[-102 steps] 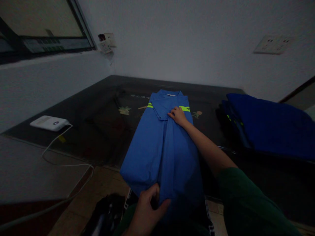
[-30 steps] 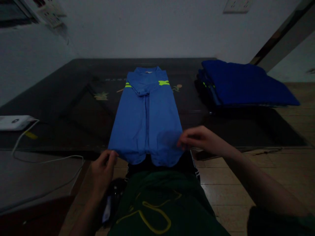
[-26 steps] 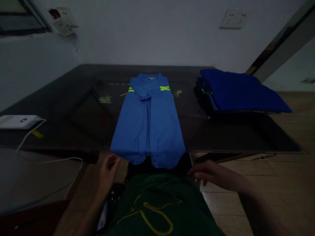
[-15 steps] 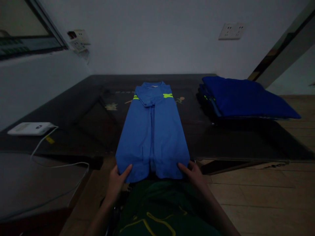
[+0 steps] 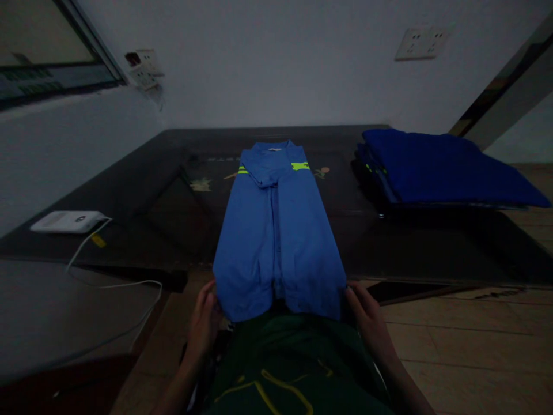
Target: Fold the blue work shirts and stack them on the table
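Head view: a blue shirt (image 5: pixel 289 230) lies folded lengthwise on the dark table (image 5: pixel 147 242), collar toward the wall (image 5: pixel 276 63), its lower end reaching over the near edge above the person's lap. Yellow-green bands show at both sides below the collar, and a folded flap lies across the upper front. Down the middle runs a dark strip, with a small notch at the hem.

At the shirt's lower left corner is the left hand (image 5: pixel 205 314), fingers curled; at the lower right corner is the right hand (image 5: pixel 365 308), thumb at the cloth edge. Whether either one pinches the cloth cannot be told, since the dim light hides the fingertips.

To the right, well apart from the shirt, sits a pile (image 5: pixel 453 170) of folded clothes, a deep blue one on top. On the far left of the table lies a white device (image 5: pixel 69 222) with a cable (image 5: pixel 82 245) that drops over the edge. Between device and shirt, a pale leaf print (image 5: pixel 201 184) marks the tabletop.
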